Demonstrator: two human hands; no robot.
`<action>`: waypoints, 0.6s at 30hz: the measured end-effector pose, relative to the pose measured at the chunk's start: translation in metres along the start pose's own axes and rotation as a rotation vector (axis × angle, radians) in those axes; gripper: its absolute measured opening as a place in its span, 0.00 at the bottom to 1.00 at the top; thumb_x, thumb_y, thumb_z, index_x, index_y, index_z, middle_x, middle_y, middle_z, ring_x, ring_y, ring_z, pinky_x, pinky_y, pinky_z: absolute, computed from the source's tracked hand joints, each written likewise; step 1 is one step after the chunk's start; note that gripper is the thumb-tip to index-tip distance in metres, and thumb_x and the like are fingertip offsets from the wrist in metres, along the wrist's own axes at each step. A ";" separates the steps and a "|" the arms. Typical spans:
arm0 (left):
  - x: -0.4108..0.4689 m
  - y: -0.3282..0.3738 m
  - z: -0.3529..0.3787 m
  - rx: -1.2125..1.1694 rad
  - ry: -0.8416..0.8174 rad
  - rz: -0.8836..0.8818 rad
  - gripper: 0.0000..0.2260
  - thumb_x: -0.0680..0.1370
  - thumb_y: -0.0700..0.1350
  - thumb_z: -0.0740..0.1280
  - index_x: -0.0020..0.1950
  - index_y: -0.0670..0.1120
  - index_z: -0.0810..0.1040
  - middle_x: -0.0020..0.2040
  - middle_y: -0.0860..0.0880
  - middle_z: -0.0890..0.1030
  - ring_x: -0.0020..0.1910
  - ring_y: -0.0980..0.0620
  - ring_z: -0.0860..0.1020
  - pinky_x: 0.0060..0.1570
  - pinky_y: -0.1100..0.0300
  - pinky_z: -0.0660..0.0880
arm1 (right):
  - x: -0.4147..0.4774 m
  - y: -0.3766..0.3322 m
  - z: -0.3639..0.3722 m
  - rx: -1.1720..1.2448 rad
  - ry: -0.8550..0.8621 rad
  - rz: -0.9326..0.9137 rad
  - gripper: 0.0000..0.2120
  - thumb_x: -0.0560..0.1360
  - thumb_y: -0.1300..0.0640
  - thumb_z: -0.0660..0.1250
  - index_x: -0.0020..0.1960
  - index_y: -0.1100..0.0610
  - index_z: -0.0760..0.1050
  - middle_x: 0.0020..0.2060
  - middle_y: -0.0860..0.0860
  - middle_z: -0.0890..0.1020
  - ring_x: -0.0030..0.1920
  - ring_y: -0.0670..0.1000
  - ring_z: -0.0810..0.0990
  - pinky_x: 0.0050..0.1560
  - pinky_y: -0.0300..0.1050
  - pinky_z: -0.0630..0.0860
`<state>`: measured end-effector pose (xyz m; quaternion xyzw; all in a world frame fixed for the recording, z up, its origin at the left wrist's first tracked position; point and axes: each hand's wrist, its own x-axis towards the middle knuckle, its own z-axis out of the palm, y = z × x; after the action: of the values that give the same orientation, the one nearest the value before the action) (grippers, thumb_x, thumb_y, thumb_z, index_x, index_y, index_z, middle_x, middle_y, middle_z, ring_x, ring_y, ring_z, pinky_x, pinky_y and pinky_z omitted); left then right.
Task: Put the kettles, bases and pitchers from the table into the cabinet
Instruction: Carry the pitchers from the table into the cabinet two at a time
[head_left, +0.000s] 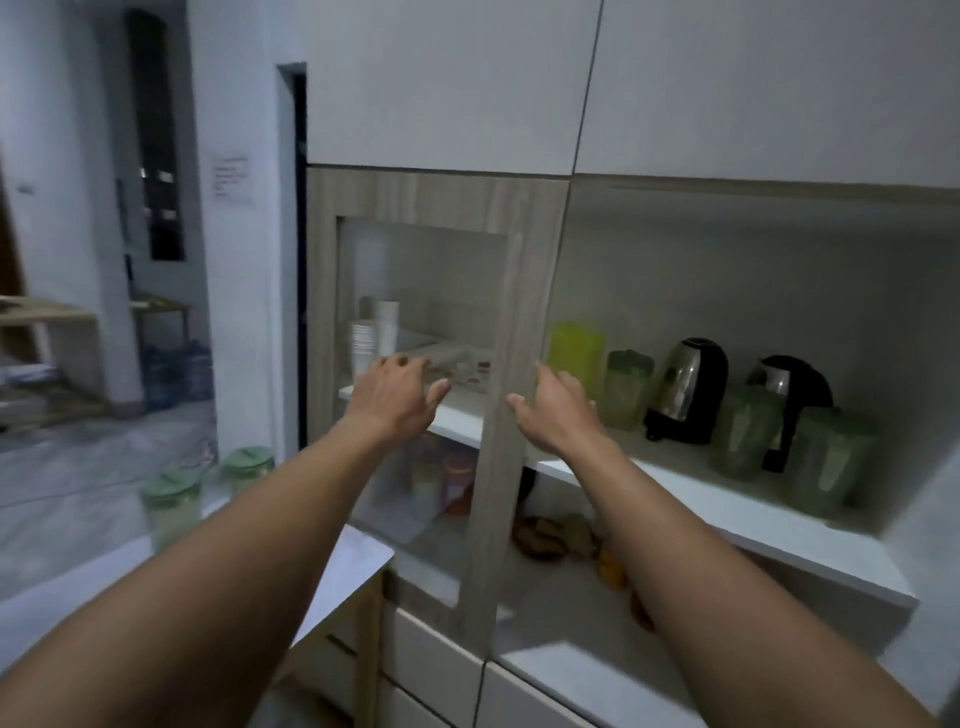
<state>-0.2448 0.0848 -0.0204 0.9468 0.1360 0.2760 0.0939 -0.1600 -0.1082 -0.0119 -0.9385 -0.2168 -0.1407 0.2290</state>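
Dim kitchen cabinetry fills the view, with a glass-fronted cabinet door (498, 395) standing between both outstretched arms. The left hand (397, 397) spreads open before the glass, empty; the right hand (556, 415) reaches open beside the door's edge, whether touching is unclear. Right of that hand, on the cabinet shelf (727, 512), stand green pitchers (626, 389) and two kettles (685, 389). Below the left arm, two more pitchers (171, 506) sit on the surface (93, 566). Blur hides the items behind the glass.

glass door (436, 364) blocks left shelf; right side open.
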 end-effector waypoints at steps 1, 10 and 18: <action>-0.011 -0.017 -0.007 0.022 -0.002 -0.037 0.26 0.81 0.61 0.55 0.73 0.47 0.69 0.71 0.40 0.71 0.70 0.38 0.67 0.67 0.45 0.67 | -0.002 -0.015 0.010 0.019 -0.016 -0.028 0.34 0.79 0.43 0.61 0.80 0.55 0.57 0.75 0.59 0.67 0.77 0.61 0.61 0.73 0.64 0.62; -0.064 -0.137 -0.045 0.112 0.020 -0.264 0.27 0.81 0.62 0.54 0.75 0.48 0.65 0.73 0.41 0.68 0.72 0.39 0.65 0.68 0.41 0.66 | -0.014 -0.133 0.085 0.104 -0.139 -0.213 0.32 0.80 0.45 0.61 0.79 0.56 0.57 0.73 0.60 0.67 0.74 0.61 0.63 0.71 0.62 0.65; -0.068 -0.245 -0.038 0.141 0.017 -0.402 0.29 0.80 0.63 0.54 0.76 0.49 0.63 0.74 0.42 0.67 0.73 0.41 0.65 0.68 0.42 0.66 | 0.010 -0.218 0.164 0.185 -0.231 -0.265 0.34 0.80 0.45 0.61 0.80 0.56 0.54 0.76 0.60 0.64 0.77 0.62 0.60 0.73 0.64 0.63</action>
<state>-0.3713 0.2988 -0.0851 0.9025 0.3421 0.2494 0.0793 -0.2271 0.1507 -0.0682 -0.8866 -0.3753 -0.0404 0.2673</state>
